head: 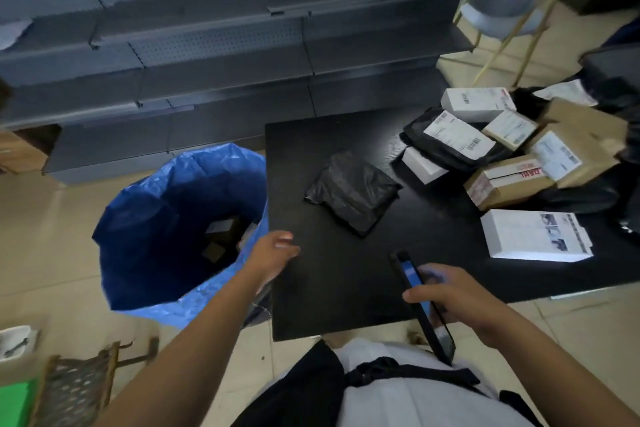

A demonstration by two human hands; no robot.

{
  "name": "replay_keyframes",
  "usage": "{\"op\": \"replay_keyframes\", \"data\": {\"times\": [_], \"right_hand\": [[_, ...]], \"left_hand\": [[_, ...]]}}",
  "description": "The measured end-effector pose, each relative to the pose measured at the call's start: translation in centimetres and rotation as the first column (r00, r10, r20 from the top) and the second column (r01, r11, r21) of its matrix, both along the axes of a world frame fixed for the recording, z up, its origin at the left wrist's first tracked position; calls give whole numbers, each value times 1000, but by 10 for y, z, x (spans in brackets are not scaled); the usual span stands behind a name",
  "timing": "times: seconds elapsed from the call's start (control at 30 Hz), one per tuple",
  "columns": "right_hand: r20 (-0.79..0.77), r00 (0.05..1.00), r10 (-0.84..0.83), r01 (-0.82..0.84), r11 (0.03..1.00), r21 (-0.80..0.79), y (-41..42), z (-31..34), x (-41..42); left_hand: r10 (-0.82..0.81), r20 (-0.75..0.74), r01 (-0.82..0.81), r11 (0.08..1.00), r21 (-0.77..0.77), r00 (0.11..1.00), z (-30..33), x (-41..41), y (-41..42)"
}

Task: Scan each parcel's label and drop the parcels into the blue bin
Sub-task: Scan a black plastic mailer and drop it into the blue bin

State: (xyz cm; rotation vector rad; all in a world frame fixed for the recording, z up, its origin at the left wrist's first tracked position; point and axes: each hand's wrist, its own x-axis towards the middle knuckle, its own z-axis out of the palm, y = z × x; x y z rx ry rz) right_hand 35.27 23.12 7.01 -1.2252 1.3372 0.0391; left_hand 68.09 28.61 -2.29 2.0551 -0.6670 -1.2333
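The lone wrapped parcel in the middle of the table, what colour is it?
Black, a crinkled plastic parcel, no label showing, seen in the head view.

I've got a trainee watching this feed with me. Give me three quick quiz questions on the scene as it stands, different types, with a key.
1. True or false: the right hand holds the phone.
2. The black poly parcel alone mid-table shows: A) a white label facing up, B) no visible label.
3. Fill in: the left hand hovers at the table edge beside the ____ bin.

Key: 1 true; 2 B; 3 blue.
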Motion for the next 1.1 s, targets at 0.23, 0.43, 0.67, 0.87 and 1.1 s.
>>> {"op": "replay_keyframes", "data": {"times": [0.23, 0.43, 0.67, 0.87, 1.1], "right_hand": [[50, 995, -83, 83, 997, 2, -22, 11, -65], [75, 992, -100, 99, 995, 11, -46, 7, -122], [121, 990, -71, 65, 997, 51, -79, 1, -167], [179, 984, -4, -12, 996, 92, -109, -12, -172], [168, 980, 105, -121, 989, 90, -126, -21, -167]], "left_hand": [[174, -252, -144, 980, 134, 952, -23, -104, -73], [516, -449, -420, 856, 301, 729, -24, -139, -122], [736, -419, -705, 659, 263, 532, -15, -158, -140], [793, -331, -833, 552, 38, 511, 26, -129, -104], [472, 464, -379, 881, -283, 750, 67, -159, -76]]}}
